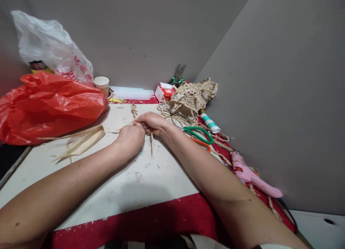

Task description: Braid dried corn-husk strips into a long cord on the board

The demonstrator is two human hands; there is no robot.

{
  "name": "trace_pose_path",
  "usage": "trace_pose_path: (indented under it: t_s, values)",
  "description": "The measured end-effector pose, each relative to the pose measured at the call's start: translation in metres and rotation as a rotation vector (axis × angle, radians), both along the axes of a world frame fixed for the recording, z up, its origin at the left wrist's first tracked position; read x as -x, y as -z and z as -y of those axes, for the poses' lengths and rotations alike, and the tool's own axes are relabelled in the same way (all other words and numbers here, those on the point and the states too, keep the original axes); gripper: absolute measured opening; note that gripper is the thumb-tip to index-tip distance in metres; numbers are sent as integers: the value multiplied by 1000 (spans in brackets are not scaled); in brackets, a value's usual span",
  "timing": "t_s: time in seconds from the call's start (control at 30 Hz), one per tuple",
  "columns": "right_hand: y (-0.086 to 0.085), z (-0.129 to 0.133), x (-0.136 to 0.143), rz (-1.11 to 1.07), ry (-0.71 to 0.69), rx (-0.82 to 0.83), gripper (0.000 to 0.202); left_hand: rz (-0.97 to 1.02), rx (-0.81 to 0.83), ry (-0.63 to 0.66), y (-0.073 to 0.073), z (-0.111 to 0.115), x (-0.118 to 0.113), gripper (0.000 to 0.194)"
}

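Note:
At the middle of the white board, my left hand (132, 139) and my right hand (152, 122) meet, both with fingers closed on a braid of dried husk strips (134, 110). The knotted end of the braid points away from me, past my fingertips. One pale loose strip (152, 146) hangs down toward me below my right hand, and a thin one stretches left from my grip. The part between my fingers is hidden. Left of my left forearm lies a small pile of flat dried husks (83, 143).
A red plastic bag (51, 107), a paper cup (101, 84) and clear glue sticks (132, 92) stand along the back left. At right are coiled braided cord (194, 96), green-handled scissors (199, 134), a white-and-green tube (209, 122) and a pink glue gun (250, 175). Grey walls enclose the table.

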State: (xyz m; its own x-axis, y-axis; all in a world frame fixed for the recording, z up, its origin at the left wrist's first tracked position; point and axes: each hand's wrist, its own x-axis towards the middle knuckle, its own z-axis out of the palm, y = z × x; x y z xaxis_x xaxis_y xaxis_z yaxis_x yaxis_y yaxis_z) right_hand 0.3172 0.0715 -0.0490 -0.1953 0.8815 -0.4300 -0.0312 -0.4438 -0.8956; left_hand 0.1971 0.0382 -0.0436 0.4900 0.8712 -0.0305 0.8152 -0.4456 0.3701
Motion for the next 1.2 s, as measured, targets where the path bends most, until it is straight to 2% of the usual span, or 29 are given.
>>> trace_pose_path:
  t_s: [0.07, 0.17, 0.23, 0.27, 0.3, 0.33, 0.37, 0.43, 0.47, 0.53, 0.6, 0.7, 0.83, 1.0, 1.1, 1.2]
  values:
    - [0, -1, -4, -22, -20, -4, 7, -21, 48, 82, -9, 2, 0, 9]
    - [-2, -2, -10, -70, -16, -30, 11, 96, 68, 131, -27, -10, 8, 18]
    - [-4, -3, -13, -102, -32, -31, 15, 241, -74, 25, -32, -27, 15, 20]
    - [-4, -3, -14, -119, -53, -25, 14, 322, -182, -69, -31, -36, 19, 20]
    - [-5, -4, -15, -135, -77, -15, 13, 385, -217, -142, -28, -45, 21, 17]
    - [-5, -5, -15, -148, -96, -9, 11, 442, -156, -157, -23, -52, 23, 14]
    - [-5, -5, -16, -156, -104, -8, 10, 506, 7, -137, -17, -57, 23, 13]
    - [-4, -7, -17, -155, -106, -13, 11, 689, 451, -132, -5, -61, 20, 14]
    - [-4, -7, -18, -151, -110, -17, 12, 761, 619, -127, -1, -60, 17, 13]
    - [-3, -8, -19, -139, -126, -21, 14, 837, 778, -115, 2, -57, 14, 16]
    - [-2, -8, -21, -120, -140, -29, 13, 834, 762, -108, 1, -55, 15, 19]
    - [-3, -6, -21, -8, -163, -73, 10, 764, 626, -102, 1, -58, 19, 17]
    - [-6, -2, -18, 371, -207, -259, 14, 682, 461, -65, 8, -66, 21, 13]
    - [-9, -1, -13, 828, -239, -533, 16, 696, 641, -121, 12, -68, 18, 17]
    - [-11, 0, -12, 943, -259, -608, 17, 749, 699, -123, 9, -65, 16, 18]
    - [-16, 2, -14, 946, -318, -613, 19, 770, 700, -144, 6, -63, 13, 18]
